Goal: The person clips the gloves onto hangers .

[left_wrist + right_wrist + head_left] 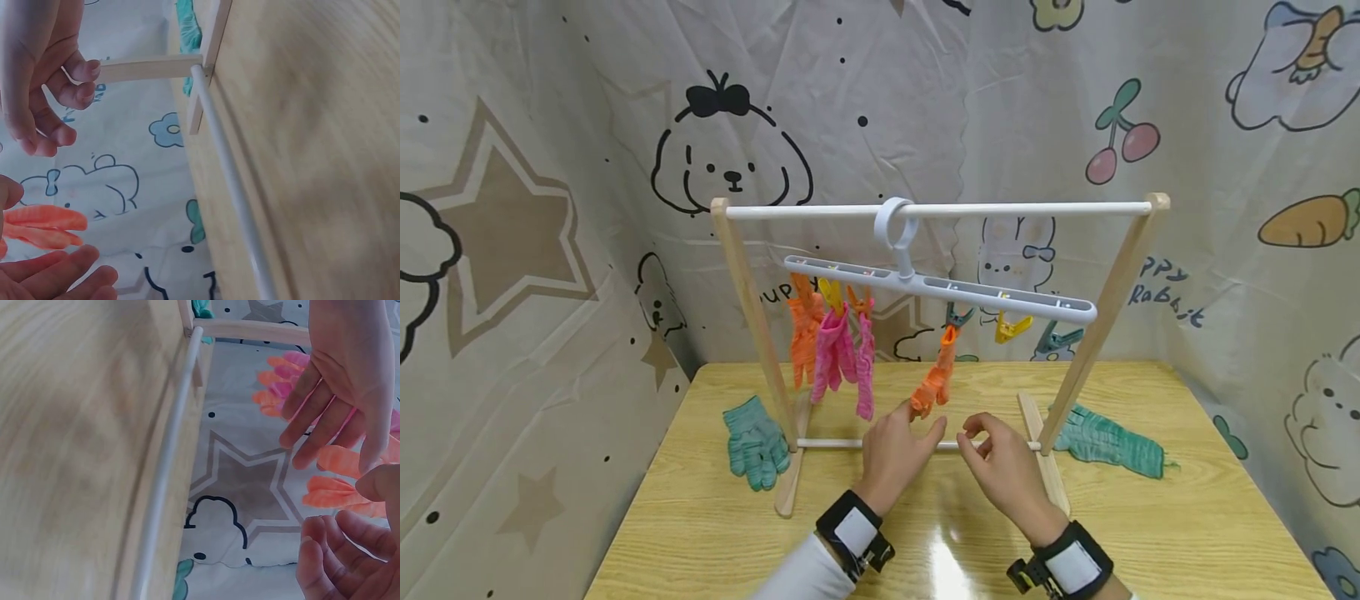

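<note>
Orange glove [931, 385] hangs from a clip, and my two hands are just below it.
My left hand [895, 454] is relaxed and open, fingertips touching the glove; my right hand [1003, 467] is loosely curled and holds nothing. A pull could, I think, free the glove from the clip hanger [940, 287] or tip the rack [752, 317] on the desk [700, 517]. No containers here.

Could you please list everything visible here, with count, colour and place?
drying rack: one, wood with white rails, on table
table: one, light wood
clip hanger: one, white, hooked on top rail
hung gloves: four, two orange and two pink, clipped to the hanger
teal gloves: two, lying on the table either side of the rack
curtain: cartoon print, behind
left hand: open, by the lone orange glove
right hand: open, empty
</note>
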Demonstrator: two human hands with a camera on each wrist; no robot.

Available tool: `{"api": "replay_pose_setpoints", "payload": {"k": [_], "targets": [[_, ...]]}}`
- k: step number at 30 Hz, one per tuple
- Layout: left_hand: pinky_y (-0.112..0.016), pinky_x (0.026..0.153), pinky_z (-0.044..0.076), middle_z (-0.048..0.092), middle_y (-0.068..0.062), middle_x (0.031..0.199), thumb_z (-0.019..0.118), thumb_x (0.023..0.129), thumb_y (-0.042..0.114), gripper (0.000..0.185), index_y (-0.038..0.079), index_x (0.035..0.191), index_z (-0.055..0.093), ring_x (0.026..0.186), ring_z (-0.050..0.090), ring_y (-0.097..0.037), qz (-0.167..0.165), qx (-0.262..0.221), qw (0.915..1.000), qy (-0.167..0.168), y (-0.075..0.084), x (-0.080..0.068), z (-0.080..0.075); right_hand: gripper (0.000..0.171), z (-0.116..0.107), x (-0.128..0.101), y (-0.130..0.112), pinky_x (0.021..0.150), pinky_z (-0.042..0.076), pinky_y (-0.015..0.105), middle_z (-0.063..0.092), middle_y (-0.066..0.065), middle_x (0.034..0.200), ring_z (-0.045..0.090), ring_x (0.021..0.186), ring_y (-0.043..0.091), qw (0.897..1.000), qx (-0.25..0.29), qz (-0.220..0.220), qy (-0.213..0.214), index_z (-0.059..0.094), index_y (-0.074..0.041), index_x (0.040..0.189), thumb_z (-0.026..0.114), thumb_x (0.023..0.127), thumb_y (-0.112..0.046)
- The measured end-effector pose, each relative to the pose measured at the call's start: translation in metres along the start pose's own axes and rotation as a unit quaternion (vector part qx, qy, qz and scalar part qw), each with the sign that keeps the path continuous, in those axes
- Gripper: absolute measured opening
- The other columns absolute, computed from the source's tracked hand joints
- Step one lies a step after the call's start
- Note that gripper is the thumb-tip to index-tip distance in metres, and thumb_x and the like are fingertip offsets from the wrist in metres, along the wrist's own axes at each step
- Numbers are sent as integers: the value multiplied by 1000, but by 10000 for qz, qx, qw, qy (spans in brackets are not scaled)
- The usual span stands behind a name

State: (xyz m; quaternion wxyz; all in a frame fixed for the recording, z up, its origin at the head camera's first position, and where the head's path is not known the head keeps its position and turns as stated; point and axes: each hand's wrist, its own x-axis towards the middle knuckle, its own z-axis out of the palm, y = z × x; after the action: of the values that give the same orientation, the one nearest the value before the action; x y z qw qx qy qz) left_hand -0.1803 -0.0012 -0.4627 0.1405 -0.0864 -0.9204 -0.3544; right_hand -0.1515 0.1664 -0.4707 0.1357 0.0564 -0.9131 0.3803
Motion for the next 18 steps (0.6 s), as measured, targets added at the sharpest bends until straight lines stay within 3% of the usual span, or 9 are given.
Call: {"api": "replay_pose_setpoints", "payload": {"k": [5, 11, 18], "targets": [[-40, 73, 56, 78, -6, 106, 72, 90, 39, 39, 12, 119, 72, 95, 74, -26, -242, -249, 9993, -104, -10, -10, 3, 10, 7, -8, 4, 48, 40, 22, 69, 4, 92, 49, 54, 1, 9997, 153, 62, -167, 69, -8, 100, 71, 94, -15], [-39, 77, 57, 78, -4, 109, 76, 88, 29, 38, 10, 121, 71, 97, 74, -24, -298, -430, 9985, -173, -26, -22, 4, 11, 13, -19, 9, 49, 39, 21, 68, 0, 90, 47, 55, -1, 9993, 28, 220, -286, 70, -10, 100, 72, 93, -18], [-40, 78, 56, 78, -3, 111, 73, 90, 27, 36, 12, 122, 70, 100, 73, -22, -744, -672, 9944, -328, -49, -39, 5, 8, 21, -31, 13, 51, 38, 21, 67, -5, 86, 47, 55, -2, 9989, -2, 244, -400, 69, -14, 96, 73, 92, -20]]}}
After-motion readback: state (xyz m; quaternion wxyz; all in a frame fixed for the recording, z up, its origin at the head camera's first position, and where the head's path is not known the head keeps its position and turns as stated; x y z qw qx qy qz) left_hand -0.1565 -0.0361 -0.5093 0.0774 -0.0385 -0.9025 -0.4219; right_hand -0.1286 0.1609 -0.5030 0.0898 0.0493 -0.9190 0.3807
